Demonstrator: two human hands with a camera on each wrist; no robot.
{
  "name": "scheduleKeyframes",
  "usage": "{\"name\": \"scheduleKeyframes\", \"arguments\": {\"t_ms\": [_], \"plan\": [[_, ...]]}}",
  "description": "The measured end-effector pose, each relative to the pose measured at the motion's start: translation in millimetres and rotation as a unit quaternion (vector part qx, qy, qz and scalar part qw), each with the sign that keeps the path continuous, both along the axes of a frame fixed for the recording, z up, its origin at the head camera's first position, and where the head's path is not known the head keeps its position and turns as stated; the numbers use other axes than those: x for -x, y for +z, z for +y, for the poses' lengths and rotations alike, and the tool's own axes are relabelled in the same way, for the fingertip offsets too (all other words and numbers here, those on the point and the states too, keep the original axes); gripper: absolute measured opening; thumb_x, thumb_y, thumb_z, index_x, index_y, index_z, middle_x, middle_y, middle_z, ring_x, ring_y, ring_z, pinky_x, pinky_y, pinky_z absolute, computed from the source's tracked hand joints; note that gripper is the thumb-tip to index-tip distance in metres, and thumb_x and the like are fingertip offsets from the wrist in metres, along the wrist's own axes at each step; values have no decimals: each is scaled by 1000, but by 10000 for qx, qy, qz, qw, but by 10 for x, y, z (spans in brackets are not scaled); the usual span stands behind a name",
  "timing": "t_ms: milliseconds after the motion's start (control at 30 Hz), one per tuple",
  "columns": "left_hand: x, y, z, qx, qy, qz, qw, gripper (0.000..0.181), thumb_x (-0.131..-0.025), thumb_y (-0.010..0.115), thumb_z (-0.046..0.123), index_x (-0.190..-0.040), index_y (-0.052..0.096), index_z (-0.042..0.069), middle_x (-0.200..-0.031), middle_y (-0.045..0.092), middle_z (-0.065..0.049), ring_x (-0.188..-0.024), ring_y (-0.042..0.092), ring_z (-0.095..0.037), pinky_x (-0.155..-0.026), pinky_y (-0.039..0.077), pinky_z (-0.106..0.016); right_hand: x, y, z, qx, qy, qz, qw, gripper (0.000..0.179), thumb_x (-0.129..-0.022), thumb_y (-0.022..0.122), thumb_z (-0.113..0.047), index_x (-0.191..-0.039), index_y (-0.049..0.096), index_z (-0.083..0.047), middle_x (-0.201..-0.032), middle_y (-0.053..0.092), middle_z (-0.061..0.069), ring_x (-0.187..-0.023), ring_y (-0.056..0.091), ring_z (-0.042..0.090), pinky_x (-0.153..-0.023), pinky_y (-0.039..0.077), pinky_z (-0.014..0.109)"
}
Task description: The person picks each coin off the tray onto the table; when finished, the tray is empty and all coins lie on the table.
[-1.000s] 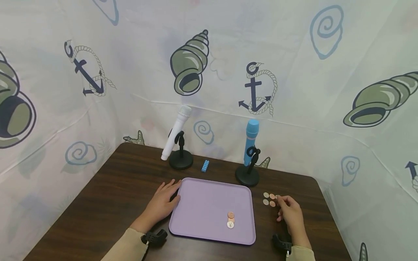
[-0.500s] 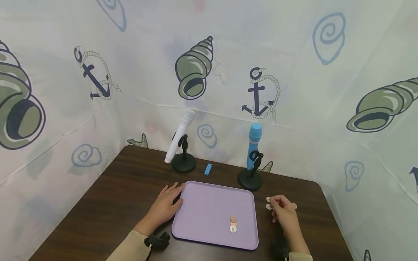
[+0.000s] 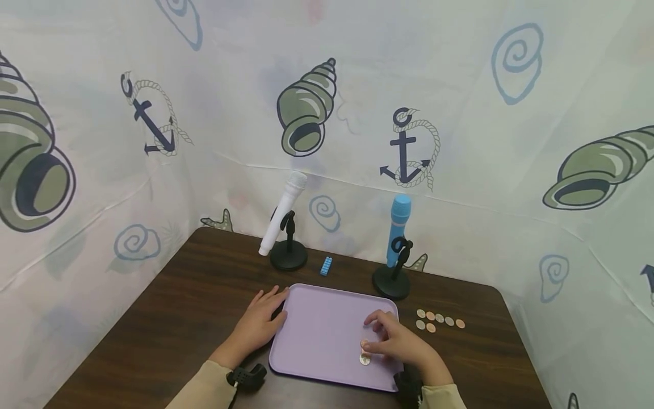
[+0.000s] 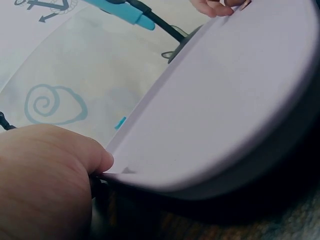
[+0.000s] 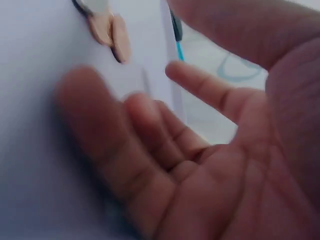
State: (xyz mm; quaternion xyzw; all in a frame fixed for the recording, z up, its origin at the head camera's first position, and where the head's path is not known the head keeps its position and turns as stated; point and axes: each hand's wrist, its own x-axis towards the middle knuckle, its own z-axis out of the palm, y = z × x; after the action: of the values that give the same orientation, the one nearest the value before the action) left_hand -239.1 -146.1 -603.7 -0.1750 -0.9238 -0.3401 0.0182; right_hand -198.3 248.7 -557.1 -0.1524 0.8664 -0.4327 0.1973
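My right hand [image 3: 398, 341] hovers over the right part of a lilac tray [image 3: 322, 324], its fingers spread and nothing held. Just under its thumb, a silver coin [image 3: 365, 359] and copper coins [image 5: 121, 39] overlap in a short column on the tray. My left hand [image 3: 258, 324] rests along the tray's left rim, with fingers extended; the left wrist view has a fingertip [image 4: 105, 160] right at the tray corner. On the dark table to the right of the tray lie several silver and copper coins [image 3: 440, 318] in two rows.
Behind the tray stand a white microphone [image 3: 283, 213] and a blue microphone [image 3: 399, 218], each on a black stand. Between them lies a small blue toy brick [image 3: 326, 266]. A printed cloth [image 3: 357, 85] hangs around the back and sides of the table [image 3: 168, 295].
My right hand has moved left from the coins on the table to over the tray, its fingers spreading. The table coins it covered now show. My left hand stays at the rim.
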Motion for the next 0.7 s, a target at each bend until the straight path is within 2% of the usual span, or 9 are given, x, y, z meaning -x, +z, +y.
{"name": "scheduleKeyframes", "arguments": {"t_ms": [133, 233, 467, 700], "plan": [[6, -14, -4, -18, -17, 37, 10000, 60, -108, 67, 26, -164, 50, 12, -170, 50, -6, -165, 36, -33, -139, 14, -62, 34, -30, 0, -290, 195, 233, 9991, 46, -86, 93, -21, -125, 68, -21, -116, 50, 13, -97, 50, 22, -72, 48, 28], [13, -29, -6, -6, -62, 38, 10000, 61, -108, 66, 27, -165, 49, 11, -171, 49, -6, -166, 36, -34, -139, 14, -62, 33, -38, -14, -381, 285, 345, 9983, 38, -85, 93, -17, -117, 73, -22, -110, 50, 11, -98, 47, 22, -72, 44, 28], [22, -40, -3, 67, -86, 19, 9999, 61, -109, 65, 27, -165, 48, 11, -171, 48, -6, -166, 34, -34, -139, 13, -62, 9, -30, -60, -449, 189, 461, 9977, 24, -86, 92, -18, -105, 76, -18, -104, 51, 9, -94, 48, 20, -71, 43, 26], [20, -29, -4, 70, -61, 7, 10000, 61, -109, 66, 28, -165, 48, 12, -171, 48, -6, -166, 34, -34, -139, 13, -63, 8, -36, -69, -403, 131, 461, 9980, 21, -85, 92, -11, -95, 74, -10, -98, 51, 8, -83, 50, 16, -63, 46, 22]]}}
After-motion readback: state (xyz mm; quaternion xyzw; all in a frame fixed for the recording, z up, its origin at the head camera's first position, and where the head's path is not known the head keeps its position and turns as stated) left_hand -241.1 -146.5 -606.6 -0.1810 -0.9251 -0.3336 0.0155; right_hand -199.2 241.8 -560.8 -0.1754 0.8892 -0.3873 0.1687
